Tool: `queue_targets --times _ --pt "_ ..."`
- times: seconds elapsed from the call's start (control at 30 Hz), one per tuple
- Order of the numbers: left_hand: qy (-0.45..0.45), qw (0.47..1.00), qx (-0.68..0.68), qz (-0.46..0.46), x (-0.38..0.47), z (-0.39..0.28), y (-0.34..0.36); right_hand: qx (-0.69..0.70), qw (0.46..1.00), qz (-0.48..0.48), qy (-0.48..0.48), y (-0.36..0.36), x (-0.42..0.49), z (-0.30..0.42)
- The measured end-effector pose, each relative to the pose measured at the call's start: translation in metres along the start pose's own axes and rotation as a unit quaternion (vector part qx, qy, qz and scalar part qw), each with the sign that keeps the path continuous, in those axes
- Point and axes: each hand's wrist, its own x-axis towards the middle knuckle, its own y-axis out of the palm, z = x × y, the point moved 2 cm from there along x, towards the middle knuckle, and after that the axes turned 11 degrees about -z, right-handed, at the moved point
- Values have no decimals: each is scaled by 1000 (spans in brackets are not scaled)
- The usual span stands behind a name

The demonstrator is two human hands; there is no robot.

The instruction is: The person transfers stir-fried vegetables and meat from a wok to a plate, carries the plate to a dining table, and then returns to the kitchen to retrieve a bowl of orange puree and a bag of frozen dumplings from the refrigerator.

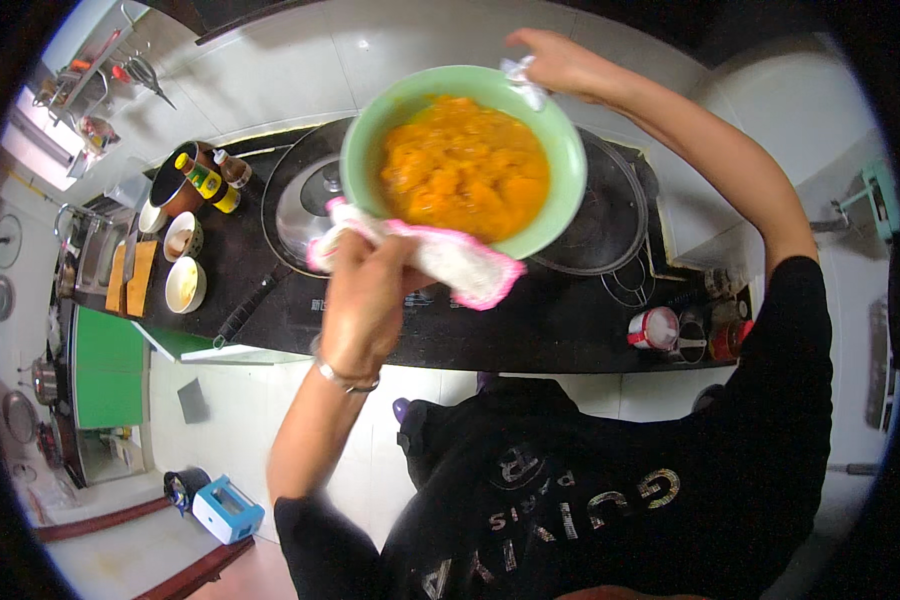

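Observation:
A large pale green bowl (574,180) holds lumpy orange food (465,169) that looks like cooked, mashed pumpkin. It is held up over the stove. My left hand (367,289) grips its near rim through a white cloth with a pink edge (457,262). At the far right rim, my right hand (559,66) pinches the bowl through a white cloth (525,82). Behind the bowl to the left sits a pan with a metal lid (296,206), partly hidden. A round wok or pan (607,202) shows at the right.
Three small bowls (186,285), a cutting board with a knife (144,277), sauce bottles (208,184) and a dark pot (172,180) stand at the left. The pan's black handle (244,311) juts towards the counter edge. Jars (654,328) stand at the right.

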Motion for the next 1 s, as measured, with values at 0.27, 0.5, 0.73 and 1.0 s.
queue_targets --times 0.27,0.5,0.73,1.0 --pt "7 996 30 -87 -48 -77 -162 99 993 60 6 68 -7 193" --pt "48 977 79 -193 -86 -128 -266 196 973 119 -31 145 0 315" --pt "55 968 40 -240 -79 -109 -246 216 960 156 -84 164 23 300" --pt "31 960 23 -277 -33 -63 -282 148 953 221 -143 237 55 305"
